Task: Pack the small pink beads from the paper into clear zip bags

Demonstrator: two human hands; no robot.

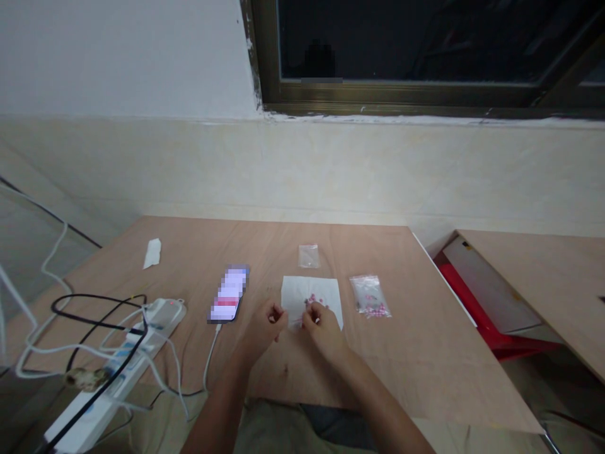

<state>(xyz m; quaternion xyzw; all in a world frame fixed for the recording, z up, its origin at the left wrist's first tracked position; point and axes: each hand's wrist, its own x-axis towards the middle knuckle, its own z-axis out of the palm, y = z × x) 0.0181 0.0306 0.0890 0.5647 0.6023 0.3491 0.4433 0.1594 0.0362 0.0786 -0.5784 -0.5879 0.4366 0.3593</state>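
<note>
My left hand (267, 323) and my right hand (322, 321) are close together over the near edge of a white paper sheet (326, 291) on the wooden table (425, 353). Both have their fingers curled in a pinch; what they hold is too small to make out. Small pink beads (312, 299) lie on the paper just beyond my right fingers. A clear bag with pink beads (370, 296) lies right of the paper. A smaller clear bag (309, 256) lies behind it.
A phone (229, 294) on a white cable lies left of my hands. A white power strip (125, 359) with tangled black and white cables fills the near left. A white scrap (152, 253) lies far left. A red item (477, 309) sits beside the table's right edge.
</note>
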